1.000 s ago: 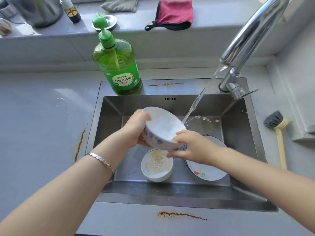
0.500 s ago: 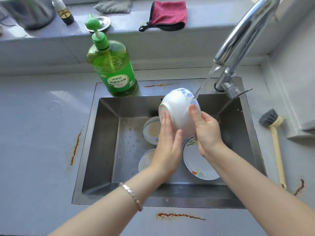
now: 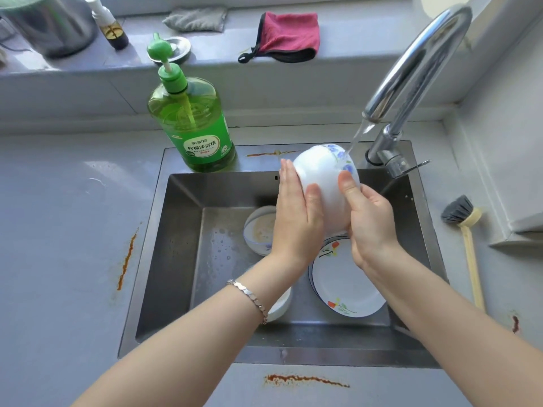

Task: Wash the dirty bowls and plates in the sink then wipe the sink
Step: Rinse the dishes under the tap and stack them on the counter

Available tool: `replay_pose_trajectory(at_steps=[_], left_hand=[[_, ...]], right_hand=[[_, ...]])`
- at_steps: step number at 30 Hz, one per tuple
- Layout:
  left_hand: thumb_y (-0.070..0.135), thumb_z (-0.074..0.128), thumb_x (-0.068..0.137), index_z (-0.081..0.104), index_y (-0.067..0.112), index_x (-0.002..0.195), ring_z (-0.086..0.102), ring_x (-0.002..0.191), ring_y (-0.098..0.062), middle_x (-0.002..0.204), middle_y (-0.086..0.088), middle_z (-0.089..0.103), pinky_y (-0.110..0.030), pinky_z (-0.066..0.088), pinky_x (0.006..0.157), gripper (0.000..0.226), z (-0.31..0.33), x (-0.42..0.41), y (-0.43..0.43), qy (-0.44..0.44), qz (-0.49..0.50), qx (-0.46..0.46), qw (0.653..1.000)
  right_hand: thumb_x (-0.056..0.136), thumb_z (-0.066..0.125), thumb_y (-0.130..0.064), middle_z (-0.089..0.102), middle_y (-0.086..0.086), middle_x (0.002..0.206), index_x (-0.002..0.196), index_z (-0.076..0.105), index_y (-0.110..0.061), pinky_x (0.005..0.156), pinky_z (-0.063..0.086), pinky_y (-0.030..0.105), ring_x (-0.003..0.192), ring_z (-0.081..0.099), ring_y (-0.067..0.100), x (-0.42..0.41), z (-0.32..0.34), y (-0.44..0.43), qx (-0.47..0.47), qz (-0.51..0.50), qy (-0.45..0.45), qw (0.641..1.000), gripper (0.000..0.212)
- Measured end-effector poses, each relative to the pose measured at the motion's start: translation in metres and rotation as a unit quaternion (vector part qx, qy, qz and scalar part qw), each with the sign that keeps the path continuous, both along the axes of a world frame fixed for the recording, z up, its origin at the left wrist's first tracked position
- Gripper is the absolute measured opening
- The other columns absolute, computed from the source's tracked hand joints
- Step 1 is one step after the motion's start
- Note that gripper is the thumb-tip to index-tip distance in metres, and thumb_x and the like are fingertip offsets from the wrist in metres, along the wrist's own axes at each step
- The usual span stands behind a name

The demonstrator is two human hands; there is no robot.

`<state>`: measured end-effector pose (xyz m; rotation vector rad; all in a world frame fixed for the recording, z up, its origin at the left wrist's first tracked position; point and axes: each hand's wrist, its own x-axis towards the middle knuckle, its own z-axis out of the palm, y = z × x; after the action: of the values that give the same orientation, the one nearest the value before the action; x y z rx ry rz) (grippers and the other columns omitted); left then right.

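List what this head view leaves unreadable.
All head view.
- Inside of the white bowl with blue flowers: turned away, between the left hand and right hand.
- Most of the small white bowl: under the left forearm.
- Part of the steel pot: cut off by the top-left edge.

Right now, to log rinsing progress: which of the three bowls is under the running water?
The white bowl with blue flowers, held between left hand and right hand at the faucet stream; the other two lie in the sink below.

Left hand (image 3: 296, 221) flat; right (image 3: 368, 223) perhaps cupped
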<state>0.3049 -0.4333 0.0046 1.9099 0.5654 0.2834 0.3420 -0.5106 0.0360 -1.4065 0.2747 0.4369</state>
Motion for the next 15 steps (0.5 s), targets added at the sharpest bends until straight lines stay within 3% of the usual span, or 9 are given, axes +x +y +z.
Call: replay_pose_trajectory(at_steps=[2,5,7,9,12,14,15], left_hand=[[0.044,0.024,0.091,0.024,0.013,0.148,0.009,0.145,-0.013,0.156,-0.008,0.021,-0.023,0.008,0.115,0.064,0.011,0.01,0.004,-0.03,-0.005,0.05,0.998],[0.04,0.036,0.089,0.054,0.017,0.13,0.039,0.131,-0.014,0.134,-0.002,0.052,-0.028,0.028,0.109,0.051,0.031,0.031,0.014,-0.06,-0.042,0.072,0.995],[0.032,0.044,0.09,0.061,0.02,0.121,0.051,0.115,-0.01,0.119,0.004,0.06,-0.025,0.037,0.099,0.037,0.037,0.051,0.024,-0.015,-0.086,0.015,0.996],[0.037,0.055,0.084,0.067,0.019,0.111,0.056,0.108,-0.015,0.114,0.0,0.064,-0.028,0.04,0.095,0.034,0.03,0.067,0.038,0.063,-0.096,-0.121,0.986],[0.045,0.057,0.076,0.064,0.021,0.079,0.06,0.088,-0.024,0.087,-0.007,0.064,-0.033,0.044,0.086,0.026,0.014,0.061,0.047,0.145,0.012,-0.321,0.936],[0.039,0.05,0.086,0.058,0.019,0.074,0.059,0.074,-0.017,0.08,-0.003,0.062,-0.025,0.045,0.079,0.026,0.004,0.053,0.036,0.133,0.078,-0.31,0.938],[0.034,0.043,0.094,0.058,0.018,0.079,0.059,0.077,-0.014,0.085,-0.001,0.061,-0.023,0.044,0.078,0.026,0.004,0.045,0.026,0.119,0.088,-0.248,0.957]], right_hand=[[0.089,0.06,-0.028,0.065,0.008,0.079,0.076,0.065,-0.007,0.069,0.05,0.033,0.074,0.059,0.018,0.002,0.004,-0.003,-0.023,0.014,-0.031,0.999,0.025],[0.088,0.06,-0.027,0.061,0.011,0.078,0.082,0.063,0.0,0.063,0.045,0.03,0.07,0.055,0.018,0.004,0.007,-0.012,-0.028,0.035,-0.047,0.998,0.028],[0.088,0.061,-0.026,0.061,0.008,0.072,0.077,0.062,-0.007,0.059,0.043,0.027,0.065,0.055,0.016,0.008,0.01,-0.021,-0.02,0.044,-0.033,0.998,0.023],[0.08,0.067,-0.031,0.06,0.006,0.07,0.071,0.061,-0.012,0.06,0.042,0.029,0.063,0.054,0.017,0.014,0.01,-0.03,-0.015,0.063,-0.012,0.998,0.022],[0.069,0.071,-0.036,0.067,0.009,0.096,0.085,0.066,-0.013,0.078,0.045,0.038,0.087,0.059,0.023,0.021,0.005,-0.036,0.031,0.062,0.066,0.995,0.028],[0.076,0.066,-0.035,0.068,0.008,0.108,0.095,0.068,-0.013,0.08,0.048,0.037,0.095,0.062,0.023,0.022,-0.001,-0.033,0.05,0.03,0.105,0.993,0.029],[0.081,0.063,-0.033,0.068,0.009,0.109,0.098,0.068,-0.011,0.08,0.049,0.037,0.096,0.063,0.023,0.022,-0.005,-0.03,0.049,0.012,0.116,0.992,0.028]])
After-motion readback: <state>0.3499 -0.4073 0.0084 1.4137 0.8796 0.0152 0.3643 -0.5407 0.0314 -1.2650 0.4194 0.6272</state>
